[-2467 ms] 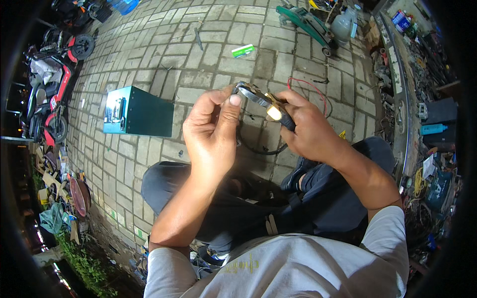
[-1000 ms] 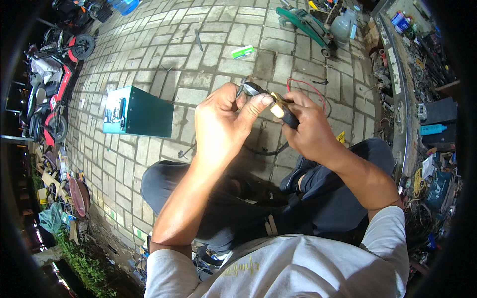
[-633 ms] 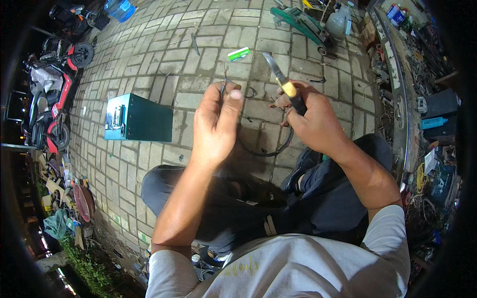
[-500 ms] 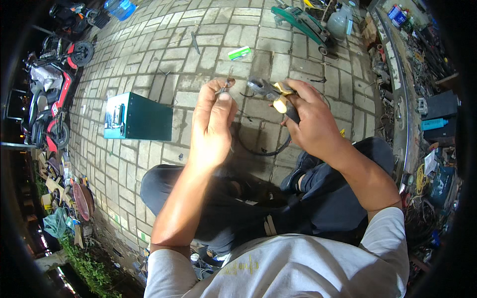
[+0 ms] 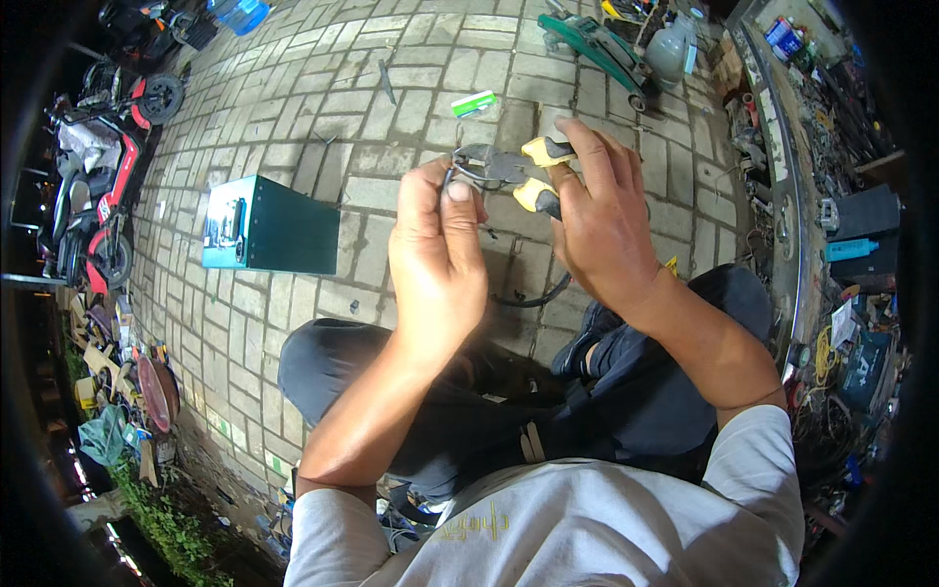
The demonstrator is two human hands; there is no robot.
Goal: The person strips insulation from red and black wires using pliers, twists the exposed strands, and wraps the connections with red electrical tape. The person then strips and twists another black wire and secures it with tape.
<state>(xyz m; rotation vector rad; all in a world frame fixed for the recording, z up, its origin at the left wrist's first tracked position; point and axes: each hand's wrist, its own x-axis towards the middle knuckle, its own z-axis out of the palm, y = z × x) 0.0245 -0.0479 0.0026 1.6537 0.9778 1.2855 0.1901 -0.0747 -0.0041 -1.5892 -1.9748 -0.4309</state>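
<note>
My left hand (image 5: 437, 245) pinches a dark thin cable (image 5: 448, 180) between thumb and forefinger, held up above the paving. In my right hand (image 5: 608, 220) are pliers (image 5: 504, 167) with yellow-and-black handles, which are spread apart. The plier jaws are parted and reach the cable right at my left fingertips; whether they touch it I cannot tell. Below my hands, a loop of black cable (image 5: 536, 299) hangs or lies over the bricks, partly hidden by my hands.
A dark green box (image 5: 290, 227) stands to the left. Ahead lie a green-and-white packet (image 5: 474, 104) and a green machine (image 5: 592, 51) beside a large clear jug (image 5: 669, 54). Red scooters (image 5: 122, 196) line the left; tools and scrap crowd the right beyond a metal rail (image 5: 788, 186).
The pliers have moved left to the cable end at my left fingertips, their handles spread wider. My left hand has turned slightly and shifted a little right.
</note>
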